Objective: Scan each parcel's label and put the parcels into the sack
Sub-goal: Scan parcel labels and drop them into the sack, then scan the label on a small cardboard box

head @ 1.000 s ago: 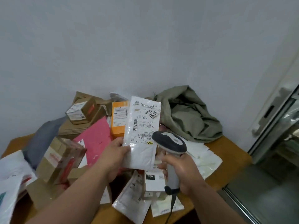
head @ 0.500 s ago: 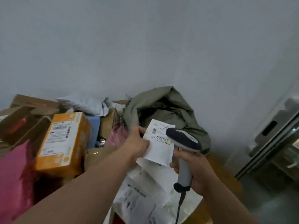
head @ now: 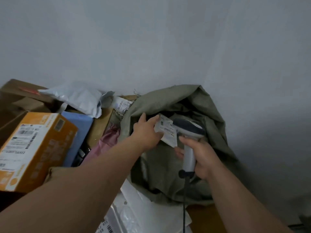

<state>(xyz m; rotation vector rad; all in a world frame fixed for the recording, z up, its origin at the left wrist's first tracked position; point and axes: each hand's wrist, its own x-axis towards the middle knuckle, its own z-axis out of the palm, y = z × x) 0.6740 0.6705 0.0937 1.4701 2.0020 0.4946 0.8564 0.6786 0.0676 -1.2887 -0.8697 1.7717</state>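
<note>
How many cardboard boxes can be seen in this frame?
2: an orange box with a shipping label at the left, and a brown box behind it at the far left. More may be hidden under the piled parcels.

The grey handheld barcode scanner (head: 187, 130) covers the right edge of the small white labelled parcel (head: 165, 132); its label print is too blurred to read. Beyond the left hand (head: 146, 132), the olive-green fabric sack (head: 168, 101) interior lies dark.

A parcel sorting corner: labelled boxes (head: 32, 148) and mailers (head: 75, 98) heaped against a bare wall (head: 151, 39).
</note>
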